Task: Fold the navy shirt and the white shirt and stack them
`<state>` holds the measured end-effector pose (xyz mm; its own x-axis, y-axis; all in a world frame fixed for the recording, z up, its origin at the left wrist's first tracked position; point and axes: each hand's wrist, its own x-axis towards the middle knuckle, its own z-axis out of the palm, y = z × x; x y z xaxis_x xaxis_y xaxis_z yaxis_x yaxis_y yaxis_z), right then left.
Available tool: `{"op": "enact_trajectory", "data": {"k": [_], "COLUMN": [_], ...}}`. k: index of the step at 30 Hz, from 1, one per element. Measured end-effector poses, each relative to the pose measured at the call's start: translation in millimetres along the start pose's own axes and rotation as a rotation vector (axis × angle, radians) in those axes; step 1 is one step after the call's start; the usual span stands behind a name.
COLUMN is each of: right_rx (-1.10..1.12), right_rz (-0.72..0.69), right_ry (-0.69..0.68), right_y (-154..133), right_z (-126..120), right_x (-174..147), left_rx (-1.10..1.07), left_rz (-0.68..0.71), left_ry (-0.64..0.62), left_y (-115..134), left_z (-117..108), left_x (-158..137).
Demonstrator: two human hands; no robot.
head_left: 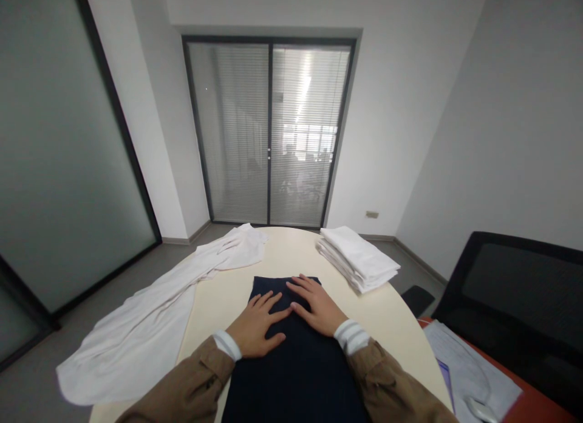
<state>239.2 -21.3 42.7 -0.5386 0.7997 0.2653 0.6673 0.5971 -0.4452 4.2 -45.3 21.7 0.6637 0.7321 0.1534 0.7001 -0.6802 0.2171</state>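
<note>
A dark navy garment point(296, 374) lies flat on the cream round table point(396, 316), running from the near edge toward the middle. My left hand point(257, 329) rests palm down on it with fingers spread. My right hand point(316, 307) lies flat beside it, fingers apart, its fingertips touching those of the left hand. Both hands press on the cloth and grip nothing. Brown sleeves with white striped cuffs cover my forearms.
Loose white cloth point(150, 326) drapes over the table's left edge. A stack of folded white garments point(357, 257) sits at the far right. A black mesh chair point(519, 307) and an orange surface with papers point(473, 368) stand to the right. Glass doors point(269, 131) are ahead.
</note>
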Motion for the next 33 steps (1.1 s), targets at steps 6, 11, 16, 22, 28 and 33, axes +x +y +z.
{"op": "enact_trajectory", "data": {"k": [6, 11, 16, 22, 28, 33], "right_rx": [-0.140, -0.121, -0.106, -0.266, -0.138, -0.113], "right_rz": [0.100, 0.066, 0.238, 0.371, -0.009, 0.188], "right_ry": [-0.090, 0.055, 0.100, 0.095, -0.095, -0.121], "right_y": [14.0, 16.0, 33.8, 34.1, 12.8, 20.7], "right_z": [9.6, 8.6, 17.7, 16.4, 11.1, 18.4], "right_x": [0.9, 11.1, 17.9, 21.2, 23.6, 25.9], "left_rx": [0.014, 0.038, 0.032, 0.075, 0.006, -0.021], "left_rz": [-0.133, -0.168, -0.279, -0.357, -0.075, -0.204], "left_ry": [0.181, 0.215, 0.121, 0.185, 0.110, 0.106], "left_y": [5.7, -9.2, -19.4, -16.5, -17.9, -22.4], "left_z": [-6.7, 4.3, 16.8, 15.5, 11.1, 15.8], "left_x": [18.8, 34.9, 36.7, 38.5, 37.2, 39.2]}}
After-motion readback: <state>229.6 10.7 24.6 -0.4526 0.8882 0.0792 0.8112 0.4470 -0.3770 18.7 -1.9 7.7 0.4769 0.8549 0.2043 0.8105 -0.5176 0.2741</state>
